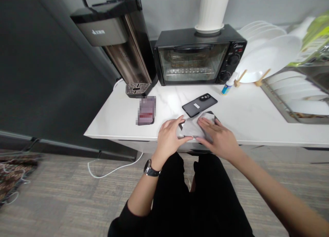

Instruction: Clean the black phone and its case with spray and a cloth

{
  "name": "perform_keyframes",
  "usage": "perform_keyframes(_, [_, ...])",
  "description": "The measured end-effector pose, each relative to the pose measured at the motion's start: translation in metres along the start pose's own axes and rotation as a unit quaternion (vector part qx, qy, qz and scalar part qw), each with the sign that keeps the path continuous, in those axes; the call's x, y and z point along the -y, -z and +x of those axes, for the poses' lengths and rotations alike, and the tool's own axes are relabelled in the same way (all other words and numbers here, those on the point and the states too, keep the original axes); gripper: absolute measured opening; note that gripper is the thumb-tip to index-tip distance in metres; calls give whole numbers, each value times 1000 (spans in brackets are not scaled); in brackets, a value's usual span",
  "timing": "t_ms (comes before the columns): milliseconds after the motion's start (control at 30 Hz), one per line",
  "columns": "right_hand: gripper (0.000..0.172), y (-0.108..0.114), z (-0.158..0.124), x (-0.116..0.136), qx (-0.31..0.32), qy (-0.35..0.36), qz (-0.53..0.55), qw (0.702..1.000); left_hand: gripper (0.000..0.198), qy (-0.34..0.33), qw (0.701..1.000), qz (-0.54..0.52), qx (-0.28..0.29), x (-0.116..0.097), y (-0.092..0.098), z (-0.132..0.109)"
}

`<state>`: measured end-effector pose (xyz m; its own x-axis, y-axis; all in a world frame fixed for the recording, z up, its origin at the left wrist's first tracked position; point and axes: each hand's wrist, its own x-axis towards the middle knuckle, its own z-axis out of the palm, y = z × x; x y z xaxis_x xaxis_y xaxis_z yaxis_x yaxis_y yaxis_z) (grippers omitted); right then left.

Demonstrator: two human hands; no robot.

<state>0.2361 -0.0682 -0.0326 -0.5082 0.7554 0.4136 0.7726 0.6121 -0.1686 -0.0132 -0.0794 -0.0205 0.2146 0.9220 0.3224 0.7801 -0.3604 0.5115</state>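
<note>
A thin grey-white cloth [192, 128] lies over a dark flat object [211, 113] at the counter's front edge; only the dark corners show. My left hand [168, 134] grips the left end of it between thumb and fingers. On top of the cloth, my right hand [218, 137] presses with its fingers, the thumb at the near edge. Just behind them rests a black phone or phone case [199, 105], camera side up. Farther left is a blurred-out purple phone-like object [146, 110]. A small spray bottle [227, 86] stands behind, to the right.
A toaster oven [192, 63] with a white ribbed vase [212, 10] on top stands at the back. Left of it is a drinks dispenser [128, 55]. White plates [267, 55] stand in wooden racks at the right, beside a sink [285, 110] holding more dishes.
</note>
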Motion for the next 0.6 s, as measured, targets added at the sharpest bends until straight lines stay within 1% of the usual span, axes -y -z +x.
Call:
perform_keyframes(67, [63,2,1,-4,-26,-35,-14,999,92,2,1000,5,-2,0,0,0])
perform_keyframes(100, [63,2,2,-5,-31,-40,-18,999,92,3,1000,7,-2,0,0,0])
perform_keyframes(167, [67,3,3,-6,-11,-10,-8,1000,92,2,1000,6,-1,-1,0,0])
perform_keyframes(233, [64,3,4,-5,8,13,7,1000,93,4,1000,5,-2,-2,1,0])
perform_keyframes(300, [61,2,5,2,-10,-21,0,1000,94,6,1000,6,-4,-2,0,0])
perform_keyframes(333, [61,1,5,7,-22,-38,-3,999,95,5,1000,7,-3,-2,0,0])
perform_keyframes(367, [64,0,5,14,-23,-39,2,999,95,3,1000,9,-1,-2,0,0])
perform_keyframes(433, [72,-2,6,26,9,10,37,999,92,2,1000,15,3,-1,0,0])
perform_keyframes(467, [73,-3,6,29,31,41,58,997,90,4,1000,18,4,-1,0,0])
perform_keyframes(500, [72,-4,6,31,44,57,69,995,90,7,1000,21,4,0,0,0])
perform_keyframes(533, [71,-5,6,29,44,52,67,995,91,9,1000,21,3,0,0,0])
perform_keyframes(600, [67,-5,6,23,9,-10,28,1000,96,7,1000,16,0,0,-1,0])
